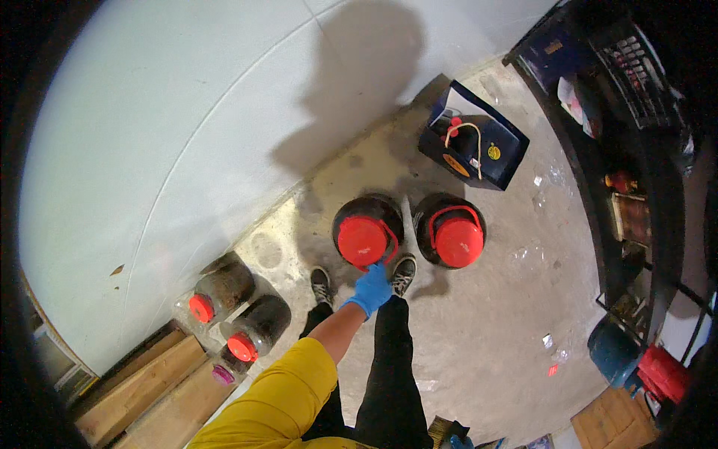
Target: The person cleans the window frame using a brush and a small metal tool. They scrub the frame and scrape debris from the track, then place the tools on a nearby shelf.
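Note:
My left hand (372, 289), in a blue glove, reaches forward to the near side of a large dark jar (367, 203). Its fingers are closed around the red carrying handle (394, 238), which swings beside the round red lid (362, 241). A second dark jar (422, 247) stands just to the right on the concrete floor, with a red lid (460, 242) and its own handle (449, 209) tipped back. My shoes (403, 275) are close behind the jars. My right hand is out of view.
A dark paper bag (499, 132) with a rope handle stands by the white wall (168, 112). Lidded jars (263, 320) lie on their sides at left near wooden boards (146, 387). A dark shelving unit (566, 151) lines the right; a cardboard piece (614, 418) is lower right.

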Available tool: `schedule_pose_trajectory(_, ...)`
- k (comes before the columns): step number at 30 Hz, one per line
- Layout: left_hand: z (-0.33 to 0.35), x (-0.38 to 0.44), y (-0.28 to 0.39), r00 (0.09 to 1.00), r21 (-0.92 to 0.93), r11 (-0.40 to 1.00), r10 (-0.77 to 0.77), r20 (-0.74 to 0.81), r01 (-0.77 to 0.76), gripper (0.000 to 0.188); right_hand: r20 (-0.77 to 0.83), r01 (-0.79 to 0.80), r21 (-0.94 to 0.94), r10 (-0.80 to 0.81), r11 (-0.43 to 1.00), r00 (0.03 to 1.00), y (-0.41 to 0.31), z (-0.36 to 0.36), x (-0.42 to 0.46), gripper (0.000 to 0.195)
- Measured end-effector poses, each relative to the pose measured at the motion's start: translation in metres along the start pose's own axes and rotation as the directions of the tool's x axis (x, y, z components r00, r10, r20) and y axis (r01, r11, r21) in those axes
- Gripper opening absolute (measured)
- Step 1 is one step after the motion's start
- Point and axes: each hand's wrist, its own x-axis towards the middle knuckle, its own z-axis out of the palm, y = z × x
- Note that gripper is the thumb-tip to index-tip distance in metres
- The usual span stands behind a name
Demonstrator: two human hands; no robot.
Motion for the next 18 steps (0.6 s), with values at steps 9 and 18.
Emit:
schedule_pose_trajectory(9,-0.061,-0.02,0.013,0.966,0.061,0.995,-0.066,-0.249,0.084,0.028,0.056,0.107,-0.055,-0.103,0.993,0.993,-0.054,0.007,0.01,0.043)
schedule_pose_trajectory(18,-0.072,0.034,-0.014,0.958,-0.39,0.913,0.0,-0.288,-0.117,0.044,0.114,0.169,-0.279,-0.142,0.945,0.983,-0.101,-0.004,0.029,0.041)
